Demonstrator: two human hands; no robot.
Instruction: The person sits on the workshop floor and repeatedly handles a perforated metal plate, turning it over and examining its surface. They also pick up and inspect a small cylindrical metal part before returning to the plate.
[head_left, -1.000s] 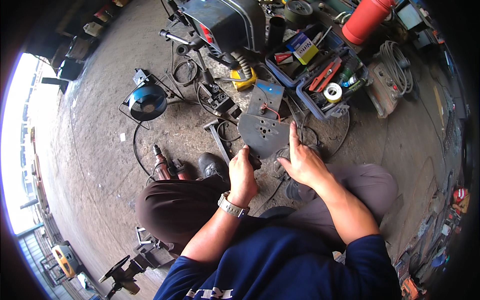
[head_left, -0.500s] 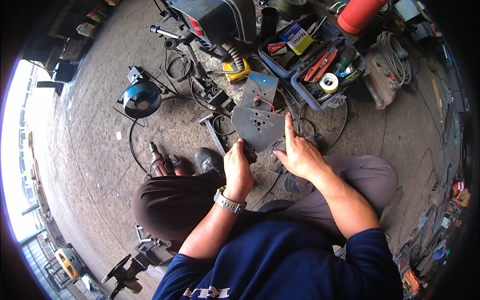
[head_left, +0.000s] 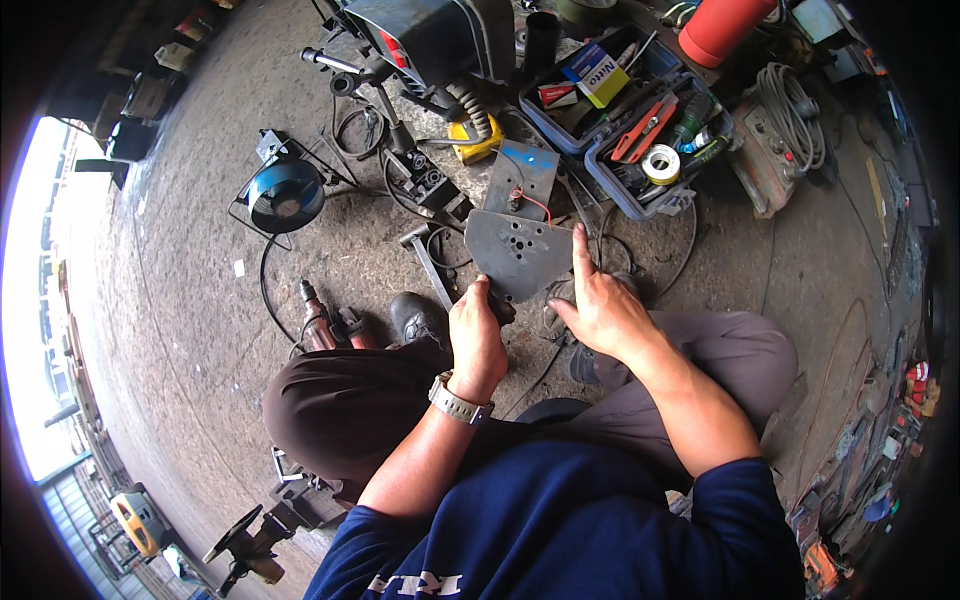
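Observation:
My left hand [head_left: 476,338] grips the near edge of a dark grey metal plate [head_left: 500,262], with its thumb on top and its fingers mostly hidden below. The plate has a rounded side and a cluster of drilled holes. My right hand [head_left: 610,315] is open, its index finger stretched to the plate's right corner and its thumb spread; the other fingers are partly hidden. Just beyond lies a flat metal piece [head_left: 527,170] with blue paint at its top. A small metal fitting [head_left: 516,196] with a red wire sits by the plate's far edge.
An open toolbox [head_left: 600,180] with tools and a tape roll [head_left: 660,164] stands at the far right. A blue fan [head_left: 285,197] and a red power drill [head_left: 318,323] are to the left. A coiled cable [head_left: 790,100] rests on a worn machine.
The view has shifted very slightly. Both hands and the plate hold nearly the same position.

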